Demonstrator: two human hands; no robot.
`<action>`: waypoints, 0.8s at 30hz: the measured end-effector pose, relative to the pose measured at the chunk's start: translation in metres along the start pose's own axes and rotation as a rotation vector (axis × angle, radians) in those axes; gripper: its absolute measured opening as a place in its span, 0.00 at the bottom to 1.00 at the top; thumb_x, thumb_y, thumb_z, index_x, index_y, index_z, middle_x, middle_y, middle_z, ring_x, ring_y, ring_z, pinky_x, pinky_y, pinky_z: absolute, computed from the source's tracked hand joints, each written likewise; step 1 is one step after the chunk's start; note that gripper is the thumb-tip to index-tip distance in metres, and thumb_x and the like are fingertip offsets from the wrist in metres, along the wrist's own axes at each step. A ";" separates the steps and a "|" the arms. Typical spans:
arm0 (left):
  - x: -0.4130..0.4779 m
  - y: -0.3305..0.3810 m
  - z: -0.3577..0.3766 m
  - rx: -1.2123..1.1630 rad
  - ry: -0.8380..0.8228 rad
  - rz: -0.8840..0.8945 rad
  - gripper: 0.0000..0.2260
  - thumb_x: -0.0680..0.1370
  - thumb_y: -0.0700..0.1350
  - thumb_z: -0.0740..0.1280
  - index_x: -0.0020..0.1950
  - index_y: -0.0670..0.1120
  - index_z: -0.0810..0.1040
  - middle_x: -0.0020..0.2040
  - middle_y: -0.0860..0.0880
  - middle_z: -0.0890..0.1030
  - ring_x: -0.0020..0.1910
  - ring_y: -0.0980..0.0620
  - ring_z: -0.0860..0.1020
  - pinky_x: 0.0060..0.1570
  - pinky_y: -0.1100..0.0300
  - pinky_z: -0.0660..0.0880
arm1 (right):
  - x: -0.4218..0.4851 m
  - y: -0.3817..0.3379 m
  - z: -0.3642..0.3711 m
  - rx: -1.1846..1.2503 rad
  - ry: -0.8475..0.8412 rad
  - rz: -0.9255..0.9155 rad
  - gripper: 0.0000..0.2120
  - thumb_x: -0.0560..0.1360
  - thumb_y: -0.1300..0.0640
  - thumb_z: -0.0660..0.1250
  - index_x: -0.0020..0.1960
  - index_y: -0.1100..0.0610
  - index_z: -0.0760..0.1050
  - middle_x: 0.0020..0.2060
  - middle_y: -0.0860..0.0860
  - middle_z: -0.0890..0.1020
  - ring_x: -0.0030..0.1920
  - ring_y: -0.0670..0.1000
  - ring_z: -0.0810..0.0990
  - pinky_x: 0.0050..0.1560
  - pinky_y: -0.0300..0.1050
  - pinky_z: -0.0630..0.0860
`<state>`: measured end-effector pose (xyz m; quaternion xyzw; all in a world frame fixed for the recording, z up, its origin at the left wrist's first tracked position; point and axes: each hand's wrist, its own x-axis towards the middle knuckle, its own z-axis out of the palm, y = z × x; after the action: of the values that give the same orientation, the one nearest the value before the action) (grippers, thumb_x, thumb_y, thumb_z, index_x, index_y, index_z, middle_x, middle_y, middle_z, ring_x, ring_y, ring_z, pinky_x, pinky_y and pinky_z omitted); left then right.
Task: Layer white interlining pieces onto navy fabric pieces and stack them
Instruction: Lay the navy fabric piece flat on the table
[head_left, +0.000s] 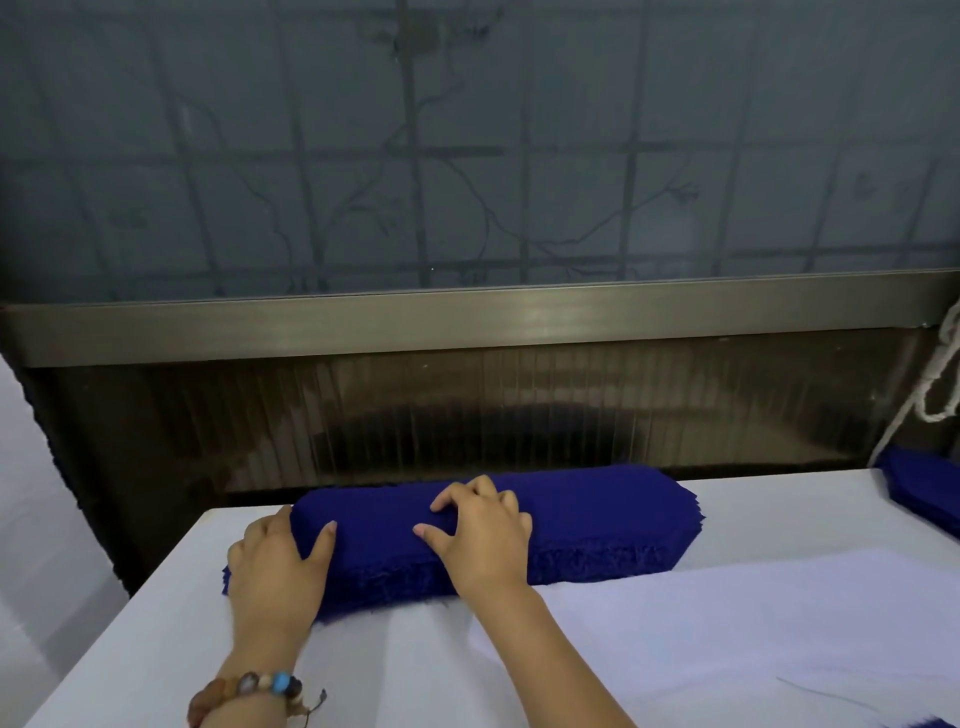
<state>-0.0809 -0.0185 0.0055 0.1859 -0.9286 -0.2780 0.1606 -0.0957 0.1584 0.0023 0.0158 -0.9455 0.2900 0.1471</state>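
- Spread fingertips (470, 491) of the right hand (480, 535) lay on top of the navy stack (587, 512), pinching up a small fold of the top piece, thumb pressed toward the forefinger.
- Left hand (275, 564) cupped round the stack's left end, thumb on top, fingers apart and curled behind the edge; held rather than clamped.
- Directly under both sets of fingers: one tall stack of navy pieces, long axis running left to right, frayed near edge facing the wrists.
- Nearer to the loose top piece: the right hand, so judged the likelier one to peel it off, with the left steadying.
- Just behind the wrists, toward the body: white interlining sheets (727, 623), overlapping; exact count impossible to tell.
- Far right of the right fingers, well apart: a second navy pile (922, 491), partly cut off.
- Counted: two hands, two navy stacks, one beaded bracelet (260, 688) on the left wrist.
- Beneath everything: a white-covered table (130, 649).
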 end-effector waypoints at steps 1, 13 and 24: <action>0.000 0.001 0.000 -0.034 0.012 -0.031 0.27 0.80 0.53 0.63 0.75 0.40 0.65 0.70 0.37 0.69 0.68 0.38 0.66 0.67 0.44 0.66 | 0.000 0.000 0.001 -0.001 0.007 -0.004 0.16 0.73 0.38 0.66 0.58 0.42 0.73 0.60 0.44 0.71 0.59 0.50 0.68 0.57 0.46 0.64; 0.000 -0.003 0.003 -0.047 0.258 0.068 0.13 0.77 0.46 0.69 0.61 0.44 0.78 0.61 0.42 0.76 0.59 0.40 0.72 0.56 0.42 0.71 | -0.002 0.002 0.004 -0.004 0.022 -0.020 0.15 0.74 0.39 0.65 0.59 0.43 0.72 0.60 0.44 0.71 0.59 0.50 0.68 0.58 0.46 0.64; -0.007 0.004 0.005 -0.382 0.392 0.117 0.06 0.78 0.48 0.68 0.47 0.47 0.81 0.37 0.54 0.78 0.36 0.58 0.74 0.35 0.66 0.66 | -0.001 0.002 0.003 -0.027 0.032 -0.022 0.15 0.75 0.39 0.64 0.59 0.42 0.72 0.60 0.45 0.71 0.60 0.51 0.69 0.60 0.47 0.65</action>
<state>-0.0778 -0.0108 0.0026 0.1486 -0.8197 -0.3971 0.3852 -0.0954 0.1579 -0.0017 0.0196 -0.9467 0.2757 0.1655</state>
